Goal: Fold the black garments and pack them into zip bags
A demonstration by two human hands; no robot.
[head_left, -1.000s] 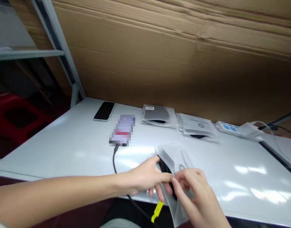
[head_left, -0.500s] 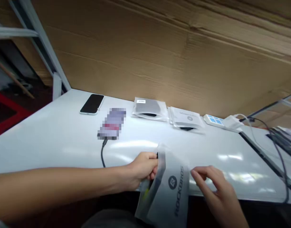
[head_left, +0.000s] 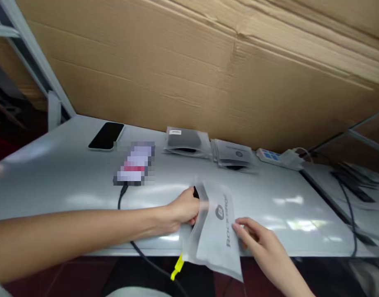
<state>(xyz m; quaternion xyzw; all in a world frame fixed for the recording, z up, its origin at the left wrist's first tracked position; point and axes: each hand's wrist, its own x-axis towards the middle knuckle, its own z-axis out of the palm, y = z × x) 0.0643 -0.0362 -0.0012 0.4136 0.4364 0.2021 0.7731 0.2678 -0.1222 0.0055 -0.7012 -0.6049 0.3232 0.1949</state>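
A frosted plastic pouch (head_left: 212, 243) printed ROCKBROS is tilted over the table's front edge, its mouth facing left. My left hand (head_left: 185, 208) reaches into that mouth with fingers curled round a black item (head_left: 195, 192). Only a small dark part of the item shows; the pouch hides the rest. On the opposite side, my right hand (head_left: 259, 243) has thumb and fingertips together at the pouch's closed edge. Below the pouch mouth, a bright yellow piece (head_left: 177, 267) hangs by a black cable.
Filled pouches (head_left: 187, 142) and more stacked pouches (head_left: 235, 154) lie along the cardboard wall (head_left: 146, 74). A dark-screened phone (head_left: 107, 136) and a blurred-out phone (head_left: 135, 163) with a cable (head_left: 123, 192) lie left. A power strip (head_left: 272, 156) sits at back right.
My right fingers have come onto the pouch's edge. The pouch has risen and tilted a little, uncovering the yellow piece. My left hand stays in its mouth. The camera view has shifted.
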